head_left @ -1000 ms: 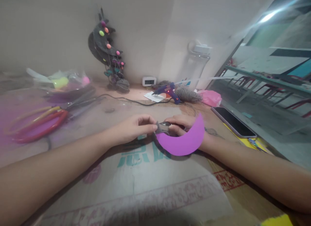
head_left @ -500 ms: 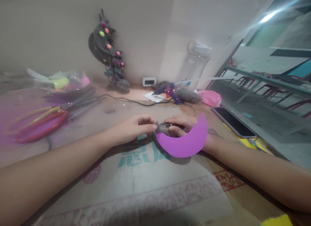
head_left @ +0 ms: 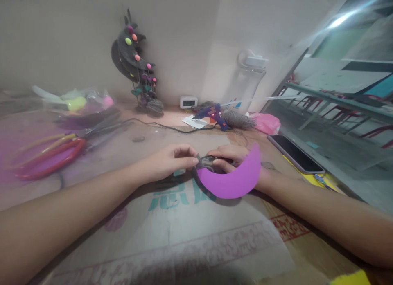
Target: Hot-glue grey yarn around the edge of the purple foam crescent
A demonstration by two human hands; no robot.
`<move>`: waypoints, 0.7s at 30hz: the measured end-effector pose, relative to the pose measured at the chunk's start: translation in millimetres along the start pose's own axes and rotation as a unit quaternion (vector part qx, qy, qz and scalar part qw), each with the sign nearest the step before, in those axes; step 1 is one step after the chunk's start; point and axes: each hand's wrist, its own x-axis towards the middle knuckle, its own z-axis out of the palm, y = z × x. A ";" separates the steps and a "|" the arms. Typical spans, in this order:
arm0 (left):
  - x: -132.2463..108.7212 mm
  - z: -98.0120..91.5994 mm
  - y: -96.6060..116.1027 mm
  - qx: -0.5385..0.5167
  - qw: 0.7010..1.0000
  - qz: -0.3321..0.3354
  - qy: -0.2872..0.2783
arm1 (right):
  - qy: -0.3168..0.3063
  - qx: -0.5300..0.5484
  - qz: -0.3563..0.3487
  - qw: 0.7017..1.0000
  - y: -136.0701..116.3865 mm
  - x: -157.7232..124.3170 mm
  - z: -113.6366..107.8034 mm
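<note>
A purple paper crescent [head_left: 231, 184] curves below my hands, its left tip at the jaws of a small dark metal hole punch [head_left: 206, 162]. My left hand [head_left: 175, 159] pinches that left tip between thumb and fingers, close against the punch. Wrapped around the punch's handles is my right hand [head_left: 231, 155], its lower part covered by the crescent's right horn. The exact spot where the jaws meet the paper is too small to make out.
Large scissors [head_left: 50, 156] with red and yellow handles lie at left near a plastic bag [head_left: 82, 103]. Behind my hands are a glue gun [head_left: 213, 113], grey yarn [head_left: 238, 119] and a small clock [head_left: 188, 102]. A phone [head_left: 295, 153] rests at right; a decorated dark crescent [head_left: 130, 52] hangs behind.
Both hands stay in nearly the same place. The crescent's right horn has shifted very slightly left, and the punch's handles look a little closer together.
</note>
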 end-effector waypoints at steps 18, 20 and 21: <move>-0.8 1.0 0.7 0.000 1.000 -0.005 0.004 | -0.006 -0.067 0.009 0.998 -4.0 0.2 -2.6; -0.8 0.7 0.4 -0.002 1.000 -0.004 0.002 | -0.013 -0.059 0.010 0.998 -4.1 0.7 -2.6; -0.7 0.6 0.4 -0.004 1.000 -0.003 0.001 | -0.015 -0.051 0.012 0.999 -3.6 0.8 -2.1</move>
